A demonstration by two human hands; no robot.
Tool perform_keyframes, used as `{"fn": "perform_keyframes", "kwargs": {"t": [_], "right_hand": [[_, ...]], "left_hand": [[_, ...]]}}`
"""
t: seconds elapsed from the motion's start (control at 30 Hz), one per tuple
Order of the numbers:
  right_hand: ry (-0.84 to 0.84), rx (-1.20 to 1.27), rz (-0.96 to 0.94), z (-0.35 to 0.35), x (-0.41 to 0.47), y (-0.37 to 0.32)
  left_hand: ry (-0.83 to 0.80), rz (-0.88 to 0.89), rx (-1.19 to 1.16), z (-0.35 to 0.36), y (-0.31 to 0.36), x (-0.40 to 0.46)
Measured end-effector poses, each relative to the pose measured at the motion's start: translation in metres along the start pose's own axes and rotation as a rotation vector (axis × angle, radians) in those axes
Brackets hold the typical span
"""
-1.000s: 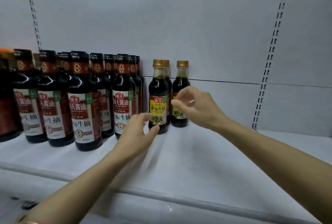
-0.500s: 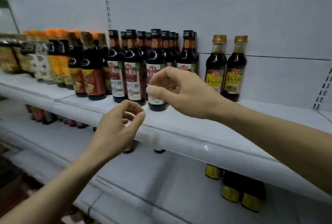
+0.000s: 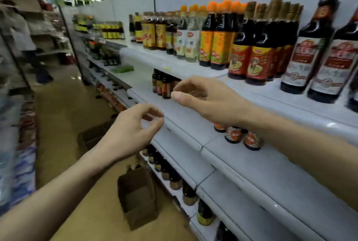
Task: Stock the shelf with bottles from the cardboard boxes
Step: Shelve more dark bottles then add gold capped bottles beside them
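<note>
both hands empty at frame centre, left hand [image 3: 133,130] and right hand [image 3: 205,97] with fingers loosely curled; bottles [image 3: 249,45] line the shelf [image 3: 261,93] upper right, cardboard box [image 3: 138,196] on floor below.

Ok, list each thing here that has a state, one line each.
left hand: empty, fingers loosely curled, in the air before the shelf edge.
right hand: empty, fingers loosely curled, apart from the bottles.
near cardboard box: on the floor, top open.
far cardboard box: on the floor, open.
orange-capped bottles: upright, capped, on the shelf.
</note>
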State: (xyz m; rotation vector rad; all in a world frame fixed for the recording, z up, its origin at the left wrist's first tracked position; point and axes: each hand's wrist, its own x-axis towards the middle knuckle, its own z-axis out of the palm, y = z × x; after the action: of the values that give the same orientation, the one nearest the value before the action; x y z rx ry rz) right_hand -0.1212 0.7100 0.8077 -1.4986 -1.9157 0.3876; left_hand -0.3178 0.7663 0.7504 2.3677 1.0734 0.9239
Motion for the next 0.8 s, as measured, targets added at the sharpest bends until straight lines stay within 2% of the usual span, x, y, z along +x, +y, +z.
{"fn": "perform_keyframes", "kwargs": {"t": [0.1,0.37,0.7,0.8], "right_hand": [[-0.099,-0.018,-0.004,0.044,0.041,0.001],[-0.316,0.034,0.026,0.161,0.173,0.044],[-0.361,0.172,-0.005,0.274,0.378,0.080],[-0.392,0.158,-0.012,0.306,0.424,0.085]], "left_hand": [[-0.047,-0.081,0.043,-0.013,-0.062,0.004],[0.000,-0.265,0.006,-0.025,-0.209,0.039],[-0.022,-0.454,0.076,-0.074,-0.378,0.123],[0.002,-0.459,0.129,-0.087,-0.423,0.144]]}}
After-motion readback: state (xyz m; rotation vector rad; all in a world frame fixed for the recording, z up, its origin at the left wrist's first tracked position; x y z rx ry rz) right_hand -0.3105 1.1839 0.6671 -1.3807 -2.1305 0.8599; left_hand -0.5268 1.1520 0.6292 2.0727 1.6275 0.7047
